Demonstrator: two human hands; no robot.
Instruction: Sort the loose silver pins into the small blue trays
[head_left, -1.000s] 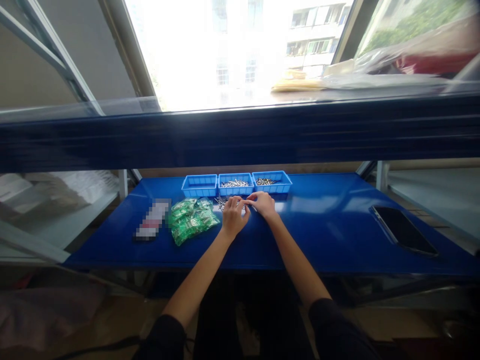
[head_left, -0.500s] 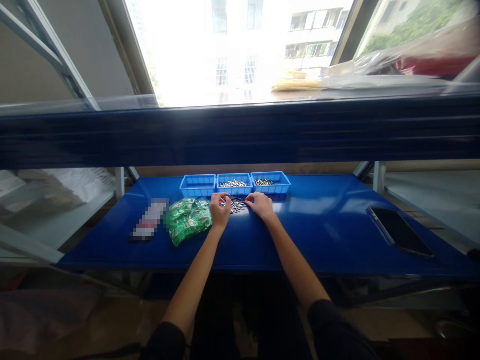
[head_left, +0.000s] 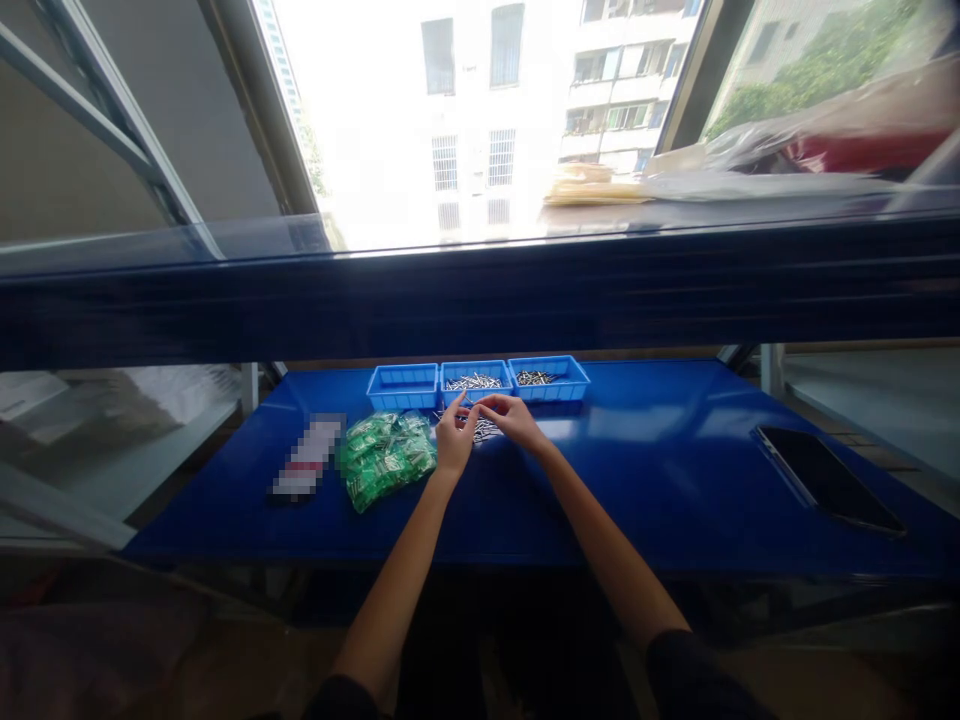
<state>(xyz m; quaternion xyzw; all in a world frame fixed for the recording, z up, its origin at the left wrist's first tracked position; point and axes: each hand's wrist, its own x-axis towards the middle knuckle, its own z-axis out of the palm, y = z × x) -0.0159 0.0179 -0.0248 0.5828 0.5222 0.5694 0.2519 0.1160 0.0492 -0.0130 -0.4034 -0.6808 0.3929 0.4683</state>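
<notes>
My left hand [head_left: 454,438] and my right hand [head_left: 514,422] meet at the fingertips over a loose pile of thin, dark and silvery metal pins [head_left: 487,430] on the blue table [head_left: 570,490]. Both hands are closed in a pinch. Whatever lies between the fingers is too small to make out. Just behind them stands the middle blue bin [head_left: 477,397], holding many silvery pins [head_left: 474,382]. The right blue bin [head_left: 551,390] has darker pins [head_left: 534,377] in it. Left of my left hand lies a heap of green-and-clear plastic packets [head_left: 386,460].
The left blue bin [head_left: 403,398] completes the row at the back. A blurred-out pale object [head_left: 307,455] lies on the table's left, a dark phone [head_left: 829,478] on its right. A dark blue shelf edge [head_left: 480,305] crosses above the bins, with plastic-wrapped items [head_left: 765,180] on top.
My right hand has moved left toward my left hand, and their fingertips now come together over the pile. The whole view has shifted slightly.
</notes>
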